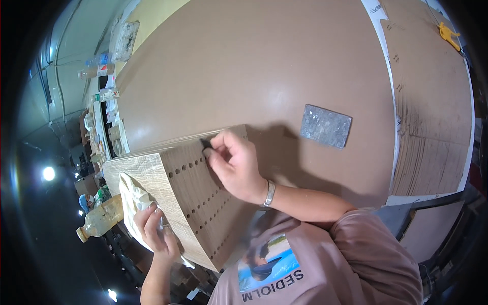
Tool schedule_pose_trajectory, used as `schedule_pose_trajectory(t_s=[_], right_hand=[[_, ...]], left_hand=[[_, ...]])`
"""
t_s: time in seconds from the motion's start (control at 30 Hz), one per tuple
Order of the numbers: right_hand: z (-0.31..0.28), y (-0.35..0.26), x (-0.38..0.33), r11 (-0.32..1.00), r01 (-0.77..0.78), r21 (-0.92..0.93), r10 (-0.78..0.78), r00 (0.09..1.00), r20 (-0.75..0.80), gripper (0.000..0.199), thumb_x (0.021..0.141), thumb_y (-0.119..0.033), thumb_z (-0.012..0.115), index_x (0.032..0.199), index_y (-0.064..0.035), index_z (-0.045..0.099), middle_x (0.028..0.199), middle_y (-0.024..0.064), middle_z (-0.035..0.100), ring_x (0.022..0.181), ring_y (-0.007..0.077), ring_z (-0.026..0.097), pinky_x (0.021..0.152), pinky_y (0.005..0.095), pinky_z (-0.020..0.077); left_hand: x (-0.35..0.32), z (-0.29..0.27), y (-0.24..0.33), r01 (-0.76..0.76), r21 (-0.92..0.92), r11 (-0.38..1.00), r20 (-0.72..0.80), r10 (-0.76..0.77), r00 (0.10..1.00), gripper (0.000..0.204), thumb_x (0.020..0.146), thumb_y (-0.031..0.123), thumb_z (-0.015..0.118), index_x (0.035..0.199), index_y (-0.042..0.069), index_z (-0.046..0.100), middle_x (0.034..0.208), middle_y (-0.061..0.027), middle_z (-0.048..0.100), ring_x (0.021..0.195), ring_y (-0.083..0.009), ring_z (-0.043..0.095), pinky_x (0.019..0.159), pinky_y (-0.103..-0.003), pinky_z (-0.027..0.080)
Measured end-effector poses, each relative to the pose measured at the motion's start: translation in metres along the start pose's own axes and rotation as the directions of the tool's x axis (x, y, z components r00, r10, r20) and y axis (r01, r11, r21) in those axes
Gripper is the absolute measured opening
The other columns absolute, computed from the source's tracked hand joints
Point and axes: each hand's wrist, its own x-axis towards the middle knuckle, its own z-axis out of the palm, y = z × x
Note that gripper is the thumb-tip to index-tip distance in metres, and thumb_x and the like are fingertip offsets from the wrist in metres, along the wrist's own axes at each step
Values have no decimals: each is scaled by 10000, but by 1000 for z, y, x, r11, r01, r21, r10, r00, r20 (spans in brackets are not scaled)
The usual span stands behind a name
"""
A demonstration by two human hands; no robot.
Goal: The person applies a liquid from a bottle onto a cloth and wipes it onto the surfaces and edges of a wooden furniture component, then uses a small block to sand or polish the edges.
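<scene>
A light wood-grain panel box (197, 183) stands in front of me, with rows of drilled holes along its face. My right hand (236, 165) is closed in a pinch on a small black piece (205, 144), held at the upper row of holes. Too little of the piece shows to tell its kind. At the box's left end, my left hand (158, 235) is closed on a white cloth (131, 201) lying against the wood.
The box rests on a wide brown tabletop (254, 61). To its right lies a grey, worn rectangular block (326, 126). A plastic bottle (104, 218) with yellowish contents is at the left. Cardboard (432, 122) and a yellow clamp-like tool (448, 35) lie far right.
</scene>
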Motion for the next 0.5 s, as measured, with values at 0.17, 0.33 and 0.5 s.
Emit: schedule_pose_trajectory(t_s=[0.17, 0.33, 0.5], right_hand=[[3, 10, 6, 998, -49, 33, 52, 993, -103, 41, 872, 30, 608, 873, -1, 582, 715, -2, 621, 638, 30, 552, 570, 208, 463], [1, 5, 6, 993, -59, 103, 66, 995, -71, 48, 873, 44, 597, 889, 10, 567, 735, 1, 619, 638, 25, 541, 549, 206, 448], [9, 3, 2, 999, -2, 51, 8, 993, -121, 63, 859, 24, 581, 863, -7, 526, 626, 65, 544, 522, 108, 510, 491, 278, 412]], left_hand=[[6, 4, -2, -19, -1, 1000, -2, 19, 1000, 452, 738, 72, 506, 1185, 14, 521, 1165, -213, 514, 1044, -368, 495, 928, -489, 385], [1, 2, -3, -9, 1, 1000, -4, 9, 1000, 475, 717, 63, 498, 1190, 20, 521, 1166, -211, 511, 1050, -365, 490, 929, -487, 384], [7, 3, 0, -3, -9, 1000, 12, 3, 1000, 471, 711, 52, 491, 1180, 19, 522, 1167, -209, 509, 1054, -367, 488, 935, -488, 379]])
